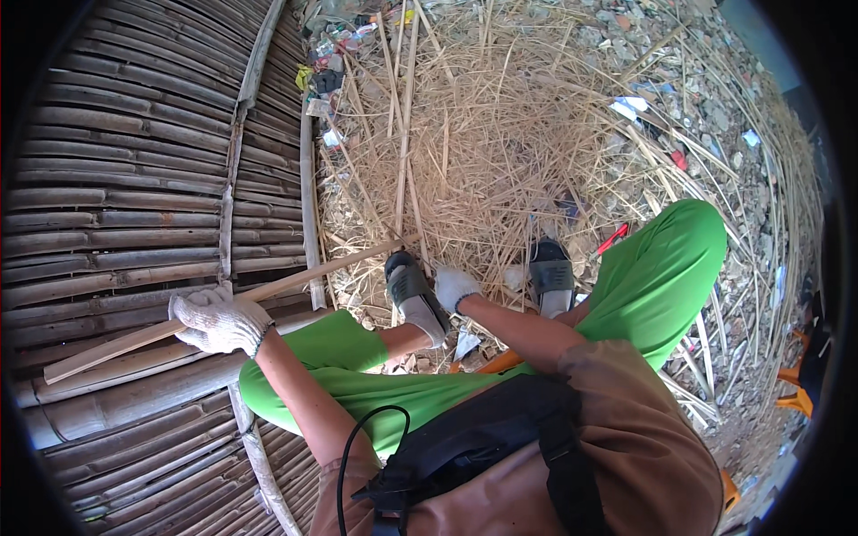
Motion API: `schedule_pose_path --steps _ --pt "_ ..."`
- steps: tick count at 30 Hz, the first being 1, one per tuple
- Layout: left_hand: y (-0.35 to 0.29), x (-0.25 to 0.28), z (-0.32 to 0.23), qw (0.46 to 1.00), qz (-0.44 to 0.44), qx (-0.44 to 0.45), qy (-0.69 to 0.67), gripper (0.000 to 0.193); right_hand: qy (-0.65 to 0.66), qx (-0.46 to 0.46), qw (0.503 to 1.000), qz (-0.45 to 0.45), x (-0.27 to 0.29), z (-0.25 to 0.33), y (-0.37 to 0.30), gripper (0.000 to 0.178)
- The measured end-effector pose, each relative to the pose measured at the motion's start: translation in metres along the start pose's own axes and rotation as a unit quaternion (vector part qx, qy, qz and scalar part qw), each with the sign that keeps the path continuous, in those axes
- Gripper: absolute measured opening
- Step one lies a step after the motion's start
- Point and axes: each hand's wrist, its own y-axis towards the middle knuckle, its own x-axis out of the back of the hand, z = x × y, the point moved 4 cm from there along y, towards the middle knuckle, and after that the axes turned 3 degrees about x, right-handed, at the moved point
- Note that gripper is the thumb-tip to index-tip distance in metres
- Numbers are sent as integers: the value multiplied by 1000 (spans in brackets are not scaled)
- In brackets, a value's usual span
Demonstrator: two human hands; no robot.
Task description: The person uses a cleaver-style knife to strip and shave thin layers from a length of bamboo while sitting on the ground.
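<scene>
My left hand (pixel 220 320), in a white knitted glove, is closed around a long flat bamboo strip (pixel 308 279). One end of the strip sticks out to the left over the bamboo slats, and the other reaches the toe of my left sandal (pixel 411 284). Between my feet, low over the ground, is my right hand (pixel 455 288), also gloved. Its fingers look curled, and whatever they may hold is hidden. The right hand is apart from the strip, just right of the left sandal.
A platform of bamboo slats (pixel 134 196) fills the left side. Shavings and thin strips (pixel 500 152) cover the rubble ahead of my feet. A red object (pixel 613 238) lies by my right knee. Orange legs, seemingly of plastic seating (pixel 794 402), show at the far right.
</scene>
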Motion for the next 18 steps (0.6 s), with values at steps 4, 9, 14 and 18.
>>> schedule_pose_path --steps 4,9,14,18 --pt "-7 -6 -9 1000 -12 -5 2 20 -24 4 996 82 21 10 15 31" --pt "-9 -9 -6 1000 -13 11 -25 19 6 -24 1000 10 7 -4 6 34" --pt "-2 1 -10 1000 -8 -4 -20 24 4 -5 994 109 22 16 4 33" --pt "-10 -12 -3 1000 -2 -1 -22 23 4 -26 999 29 8 -10 13 31"
